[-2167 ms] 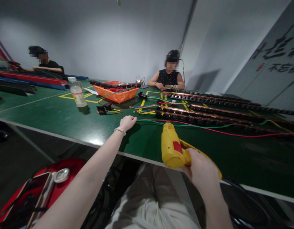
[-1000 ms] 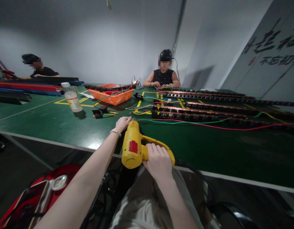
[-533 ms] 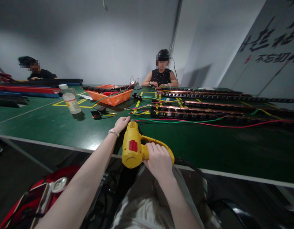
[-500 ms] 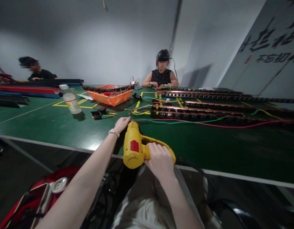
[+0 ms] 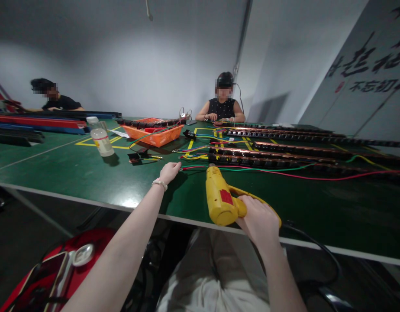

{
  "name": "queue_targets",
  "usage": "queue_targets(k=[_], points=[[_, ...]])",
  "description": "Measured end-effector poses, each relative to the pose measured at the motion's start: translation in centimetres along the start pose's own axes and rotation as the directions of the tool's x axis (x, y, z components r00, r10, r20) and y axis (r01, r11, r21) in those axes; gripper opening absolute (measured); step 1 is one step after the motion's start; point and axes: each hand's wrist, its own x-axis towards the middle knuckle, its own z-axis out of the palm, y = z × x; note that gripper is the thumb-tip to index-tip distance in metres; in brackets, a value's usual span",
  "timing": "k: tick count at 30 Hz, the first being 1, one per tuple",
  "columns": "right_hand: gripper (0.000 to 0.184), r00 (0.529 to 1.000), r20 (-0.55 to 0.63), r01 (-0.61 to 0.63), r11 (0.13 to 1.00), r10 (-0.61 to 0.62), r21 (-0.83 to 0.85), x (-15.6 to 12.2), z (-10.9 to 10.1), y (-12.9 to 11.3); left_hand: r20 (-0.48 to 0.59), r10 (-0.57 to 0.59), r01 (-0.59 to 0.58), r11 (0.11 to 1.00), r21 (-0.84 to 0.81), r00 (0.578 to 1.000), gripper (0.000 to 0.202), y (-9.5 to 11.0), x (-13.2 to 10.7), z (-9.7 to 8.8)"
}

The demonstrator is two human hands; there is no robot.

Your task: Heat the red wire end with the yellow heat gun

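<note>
Swung gun rightward since half a second ago, off from left fingers. Pinching wires by their ends with left fingers, above desk, probably to keep them steady. Right of those, aiming nozzle forward across wires; cannot tell whether touching. Farther right, grasping gun by its handle with right fingers, likely to stay clear of heat.

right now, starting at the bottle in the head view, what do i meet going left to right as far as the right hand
Bottle → left hand → body of the yellow heat gun → right hand on its handle. Things overlapping these sideways are left out.
</note>
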Motion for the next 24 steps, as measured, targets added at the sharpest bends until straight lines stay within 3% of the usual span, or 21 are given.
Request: queue_targets(k=[6, 11, 17, 24], points=[[0.029, 0.996, 0.083, -0.006, 0.999, 0.010, -0.050, -1.0, 0.0, 4.0, -0.010, -0.024, 0.024, 1.000, -0.017, 1.000, 0.051, 0.4, -0.1, -0.1], [0.030, 0.999, 0.052, 0.005, 0.995, 0.000, -0.102, -1.6, 0.0, 4.7, -0.029, -0.038, 0.037, 0.999, -0.034, 0.999, 0.052, 0.7, -0.2, -0.3], [0.027, 0.997, -0.005, 0.072, 0.988, -0.073, -0.136, -2.0, -0.6, 3.3, -0.030, -0.060, 0.060, 0.998, -0.004, 0.998, 0.052, 1.3, -0.4, -0.3], [0.021, 0.993, -0.069, 0.090, 0.992, -0.096, -0.085, -1.4, -0.5, -1.6, -0.097, -0.105, 0.107, 0.994, 0.016, 0.990, 0.056, 1.7, -0.7, -0.5]])
